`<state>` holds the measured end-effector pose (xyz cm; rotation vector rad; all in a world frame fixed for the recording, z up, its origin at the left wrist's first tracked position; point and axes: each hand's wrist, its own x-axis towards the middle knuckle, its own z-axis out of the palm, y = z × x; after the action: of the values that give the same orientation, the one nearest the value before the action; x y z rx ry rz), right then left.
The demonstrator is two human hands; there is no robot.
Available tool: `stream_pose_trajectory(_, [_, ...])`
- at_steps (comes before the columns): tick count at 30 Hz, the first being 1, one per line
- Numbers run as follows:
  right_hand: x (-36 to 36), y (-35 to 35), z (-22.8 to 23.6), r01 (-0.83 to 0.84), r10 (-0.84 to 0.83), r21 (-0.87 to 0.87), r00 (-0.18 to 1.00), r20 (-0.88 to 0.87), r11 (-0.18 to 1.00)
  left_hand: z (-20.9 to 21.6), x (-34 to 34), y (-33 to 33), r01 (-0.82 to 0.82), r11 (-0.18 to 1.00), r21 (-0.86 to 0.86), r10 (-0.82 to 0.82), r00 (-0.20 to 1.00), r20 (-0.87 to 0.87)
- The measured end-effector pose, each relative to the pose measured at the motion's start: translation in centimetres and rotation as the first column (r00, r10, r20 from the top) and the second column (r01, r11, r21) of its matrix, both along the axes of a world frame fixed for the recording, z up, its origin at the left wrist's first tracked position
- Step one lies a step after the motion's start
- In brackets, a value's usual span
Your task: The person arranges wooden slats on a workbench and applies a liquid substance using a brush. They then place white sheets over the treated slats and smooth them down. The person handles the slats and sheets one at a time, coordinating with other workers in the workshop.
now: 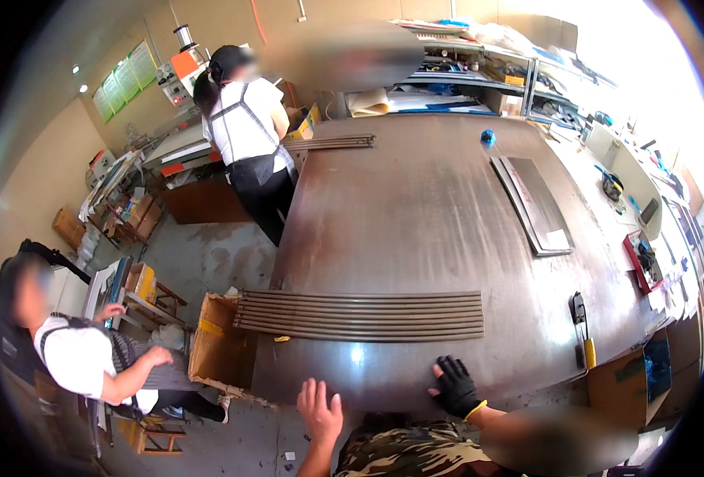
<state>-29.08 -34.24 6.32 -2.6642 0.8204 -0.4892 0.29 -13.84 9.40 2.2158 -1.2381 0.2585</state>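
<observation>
My left hand (320, 409) is bare and hangs at the table's near edge, fingers stretched and holding nothing. Farther right, my right hand (455, 387) wears a black glove with bare fingertips and a yellow cuff; its fingers are spread over the near edge of the large brown table (384, 215). Whether it touches the surface I cannot tell. Just beyond both hands lies a row of several long, narrow brown strips (360, 316), side by side. A small yellow object (281, 339) rests close to their near left end.
An open cardboard box (209, 342) stands against the table's left edge. Flat grey panels (536, 205), a blue roll (488, 137) and a black-and-yellow tool (583, 330) lie rightward. One co-worker (81, 358) sits at left; another (248, 119) stands near more strips (332, 142).
</observation>
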Motion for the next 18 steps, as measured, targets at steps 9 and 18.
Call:
stream_pose_trajectory(9, [1.0,2.3,1.1,0.338,-0.333,0.043,0.939,-0.091,0.940,-2.4,0.5,0.5,0.150,0.964,0.219,-0.132,0.987,-0.094])
stream_pose_trajectory(18, [12.3,-3.8,1.8,0.258,-0.272,-0.140,0.958,-0.093,0.956,-2.4,3.3,6.5,0.098,0.990,0.097,-0.086,0.989,-0.124])
